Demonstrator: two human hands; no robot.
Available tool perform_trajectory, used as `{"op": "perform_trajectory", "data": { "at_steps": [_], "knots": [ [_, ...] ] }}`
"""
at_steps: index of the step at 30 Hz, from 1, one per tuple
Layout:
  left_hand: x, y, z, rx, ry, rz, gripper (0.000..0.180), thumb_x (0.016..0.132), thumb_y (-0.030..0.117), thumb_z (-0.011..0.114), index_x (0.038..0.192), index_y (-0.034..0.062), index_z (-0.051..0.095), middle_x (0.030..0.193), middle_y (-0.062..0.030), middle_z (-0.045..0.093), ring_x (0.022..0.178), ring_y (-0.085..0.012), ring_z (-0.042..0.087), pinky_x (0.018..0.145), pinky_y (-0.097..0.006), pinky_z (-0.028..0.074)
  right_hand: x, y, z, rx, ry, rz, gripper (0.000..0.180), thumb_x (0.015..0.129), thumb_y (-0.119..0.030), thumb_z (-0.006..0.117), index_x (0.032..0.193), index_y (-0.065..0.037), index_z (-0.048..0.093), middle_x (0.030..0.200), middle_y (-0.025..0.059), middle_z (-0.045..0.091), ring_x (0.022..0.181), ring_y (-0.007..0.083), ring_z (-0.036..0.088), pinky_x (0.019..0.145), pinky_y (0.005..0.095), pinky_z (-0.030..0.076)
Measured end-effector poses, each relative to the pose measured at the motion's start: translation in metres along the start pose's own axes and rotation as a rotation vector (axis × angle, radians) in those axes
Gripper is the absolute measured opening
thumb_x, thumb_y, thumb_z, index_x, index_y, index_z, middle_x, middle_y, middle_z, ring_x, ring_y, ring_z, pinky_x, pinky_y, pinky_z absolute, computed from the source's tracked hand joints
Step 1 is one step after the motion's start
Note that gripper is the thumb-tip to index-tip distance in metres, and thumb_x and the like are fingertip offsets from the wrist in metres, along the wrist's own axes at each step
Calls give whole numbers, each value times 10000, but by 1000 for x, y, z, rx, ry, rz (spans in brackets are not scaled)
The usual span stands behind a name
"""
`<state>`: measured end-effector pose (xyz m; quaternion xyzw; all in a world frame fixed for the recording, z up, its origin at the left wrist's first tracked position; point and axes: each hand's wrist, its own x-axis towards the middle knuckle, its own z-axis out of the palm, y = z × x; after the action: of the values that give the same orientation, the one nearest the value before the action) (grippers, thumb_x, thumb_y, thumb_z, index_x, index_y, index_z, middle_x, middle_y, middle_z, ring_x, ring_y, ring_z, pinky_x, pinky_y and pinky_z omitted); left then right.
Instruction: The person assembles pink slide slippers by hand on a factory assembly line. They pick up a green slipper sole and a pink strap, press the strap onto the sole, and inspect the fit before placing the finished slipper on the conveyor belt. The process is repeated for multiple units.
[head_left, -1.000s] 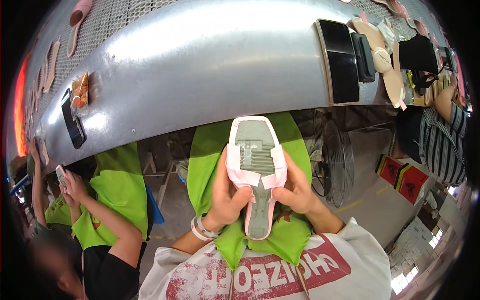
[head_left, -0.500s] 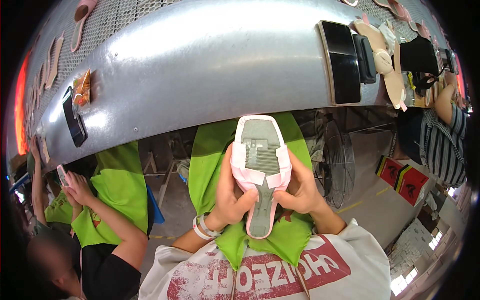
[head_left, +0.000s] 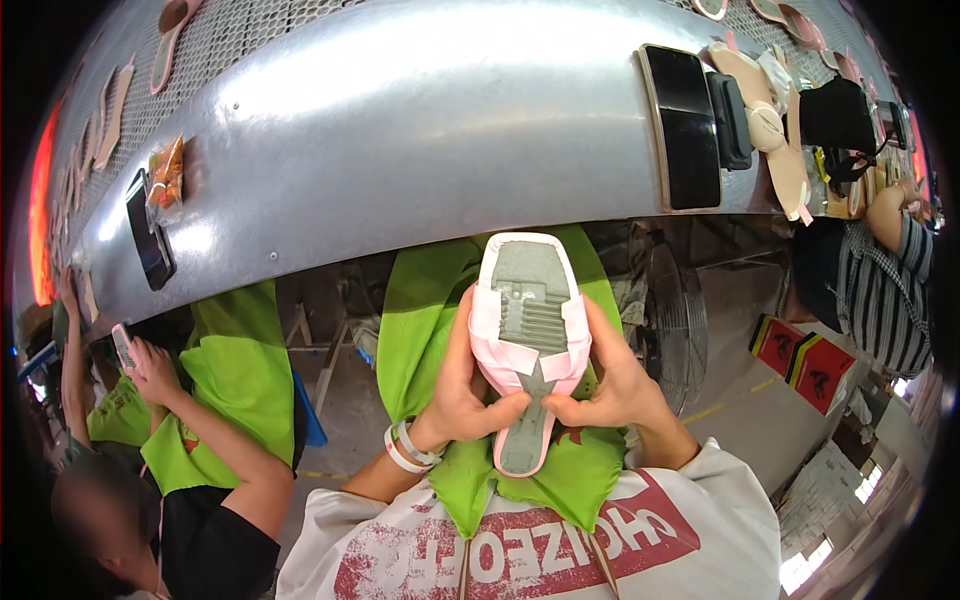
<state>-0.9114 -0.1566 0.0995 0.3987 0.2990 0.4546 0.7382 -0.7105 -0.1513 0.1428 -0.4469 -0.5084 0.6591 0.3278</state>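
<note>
Between my two hands is a pink shoe upper (head_left: 528, 290) with a grey underside facing up, its square toe pointing away from me and its narrow heel end toward me. Pink strap ends fold over the underside near the middle. My left hand (head_left: 462, 385) closes round its left edge, the thumb pressing on the narrow waist. On the opposite edge, my right hand (head_left: 612, 380) grips the same piece, with its thumb tip close to the left one. The piece is held above my green apron (head_left: 420, 340), just short of the metal table.
A metal table (head_left: 430, 140) spans ahead, with a large phone (head_left: 682, 130) at right and a smaller phone (head_left: 150, 240) beside a snack packet (head_left: 166, 175) at left. Beyond runs a mesh belt (head_left: 235, 35) carrying shoe parts. A fan (head_left: 678, 320) stands below; co-workers sit on both sides.
Both thumbs have slid inward on the shoe's waist, their tips now nearly meeting. The right hand's fingers have shifted slightly along the edge. The shoe has moved a little to the right.
</note>
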Motion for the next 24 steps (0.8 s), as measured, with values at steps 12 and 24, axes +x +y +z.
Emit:
{"op": "perform_trajectory", "data": {
  "at_steps": [12,24],
  "knots": [
    [11,-10,-47,-247,-486,-548,769,641,146,904,1307,14,544,1226,-58,627,1144,-169,572,1012,-351,446,19,-22,-6,344,81,167,385,958,-193,594,1247,17,450,1143,87,574,1068,134,532,930,307,427],
    [27,90,6,996,-19,-13,651,667,470,826,1114,36,636,718,-150,669,619,-342,660,560,-404,525,53,-29,22,260,404,-179,962,788,-624,697,1387,63,392,1137,146,594,1030,209,598,914,379,490]
  ]
}}
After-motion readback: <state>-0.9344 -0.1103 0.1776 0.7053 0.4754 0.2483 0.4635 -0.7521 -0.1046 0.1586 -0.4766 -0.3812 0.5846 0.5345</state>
